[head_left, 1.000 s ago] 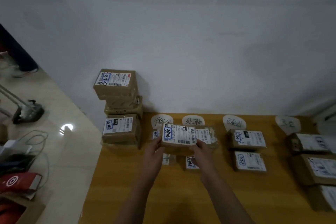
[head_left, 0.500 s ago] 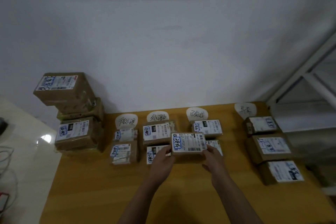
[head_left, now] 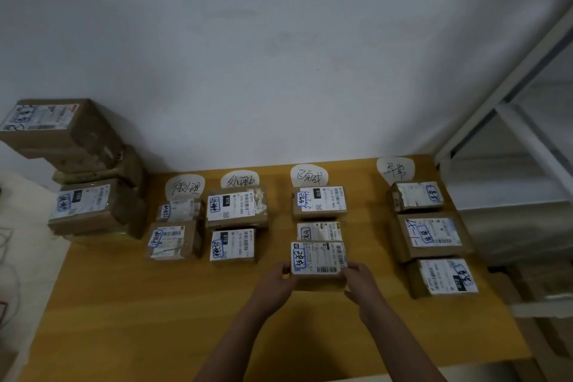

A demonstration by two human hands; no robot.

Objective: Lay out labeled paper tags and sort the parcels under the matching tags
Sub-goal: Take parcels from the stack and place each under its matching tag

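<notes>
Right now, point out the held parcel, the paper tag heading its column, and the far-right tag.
held parcel (head_left: 317, 257), head view, on its white shipping label.
column's paper tag (head_left: 309, 176), head view, on the handwriting at its middle.
far-right paper tag (head_left: 396, 168), head view, on the handwriting at its middle.

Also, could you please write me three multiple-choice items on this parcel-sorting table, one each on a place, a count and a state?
1. The brown cardboard parcel in the hands lines up with which white paper tag? A the leftmost; B the third tag from the left; C the second.
2. How many parcels lie below the rightmost tag? A one; B six; C three.
3. How is that parcel held? A by the left hand and right hand, one at each end; B by one hand only; C untouched.
Answers: B, it sits at the near end of that tag's column; C, three boxes lie in a row there; A, both hands grip its ends.
</notes>
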